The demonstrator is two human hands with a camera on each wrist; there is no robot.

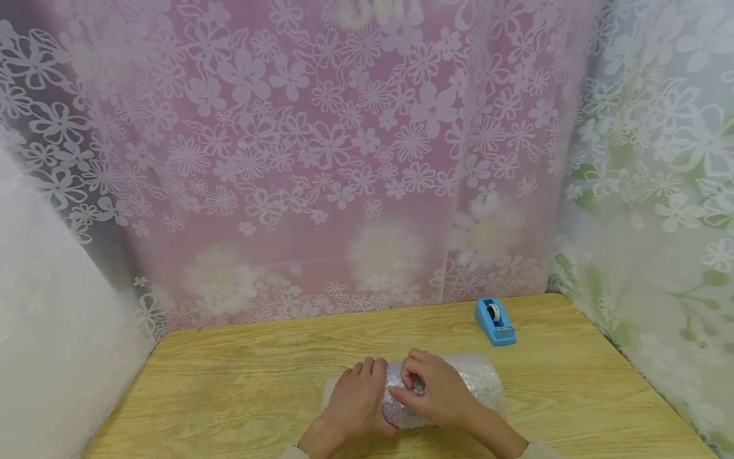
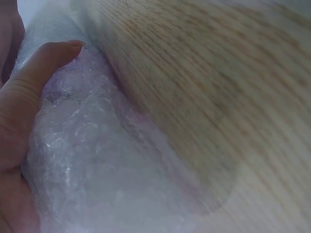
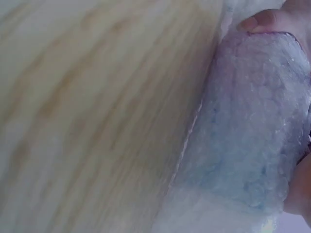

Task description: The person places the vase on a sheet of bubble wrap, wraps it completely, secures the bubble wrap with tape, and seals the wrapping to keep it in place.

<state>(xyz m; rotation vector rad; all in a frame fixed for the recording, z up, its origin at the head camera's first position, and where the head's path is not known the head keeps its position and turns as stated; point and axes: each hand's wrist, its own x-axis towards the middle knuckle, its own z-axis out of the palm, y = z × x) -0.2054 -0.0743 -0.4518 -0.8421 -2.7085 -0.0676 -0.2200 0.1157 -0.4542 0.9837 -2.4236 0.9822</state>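
A roll-shaped bundle in clear bubble wrap [image 1: 482, 382] lies across the front of the table, with a purplish tint showing through its middle. My left hand [image 1: 358, 398] grips its left part from above, the thumb down along the near side. In the left wrist view that thumb presses on the bubble wrap [image 2: 102, 165]. Over the middle of the bundle, my right hand [image 1: 438, 392] has its fingers curled, and the fingertips and thumb pinch at the wrap's surface. The right wrist view shows the wrapped side [image 3: 243, 121] close up. What lies inside the wrap is blurred.
A blue tape dispenser [image 1: 496, 322] with a roll of tape stands toward the back right of the wood-grain table [image 1: 241, 376]. Pink flowered sheeting [image 1: 321, 191] hangs behind the table, and pale flowered sheeting [image 1: 648, 255] hangs along the right side.
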